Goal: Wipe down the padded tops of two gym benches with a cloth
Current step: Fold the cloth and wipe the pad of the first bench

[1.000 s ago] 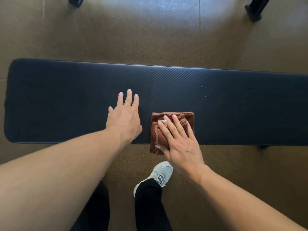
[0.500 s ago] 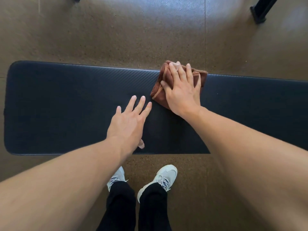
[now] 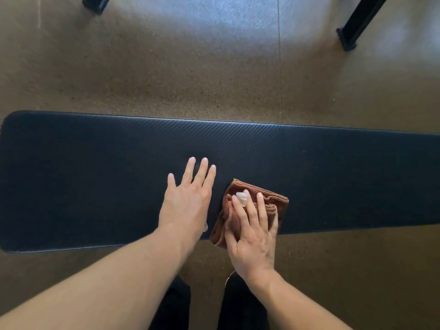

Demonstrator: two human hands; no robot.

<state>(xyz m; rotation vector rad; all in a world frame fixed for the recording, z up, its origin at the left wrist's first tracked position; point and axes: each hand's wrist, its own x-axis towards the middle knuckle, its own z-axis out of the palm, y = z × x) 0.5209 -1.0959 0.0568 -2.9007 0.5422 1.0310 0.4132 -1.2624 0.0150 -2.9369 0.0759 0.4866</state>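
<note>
— Which way did the bench point(image 3: 333, 182) run?
— Left to right across the frame, its right end cut off.
— And the cloth point(image 3: 266, 201)?
— At the bench's near edge, lower centre, folded, under the flat right hand point(image 3: 252, 236). The left hand point(image 3: 185, 203) lay flat beside it, thumb hidden.

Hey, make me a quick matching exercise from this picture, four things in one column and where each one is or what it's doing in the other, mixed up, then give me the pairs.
Things
1. left hand
2. right hand
3. cloth
4. black frame leg

States
A. folded, brown, at the pad's near edge
B. flat on bare bench pad, fingers spread
C. on the floor beyond the bench, upper right
D. pressing down on the cloth

Pairs: 1-B, 2-D, 3-A, 4-C
</note>
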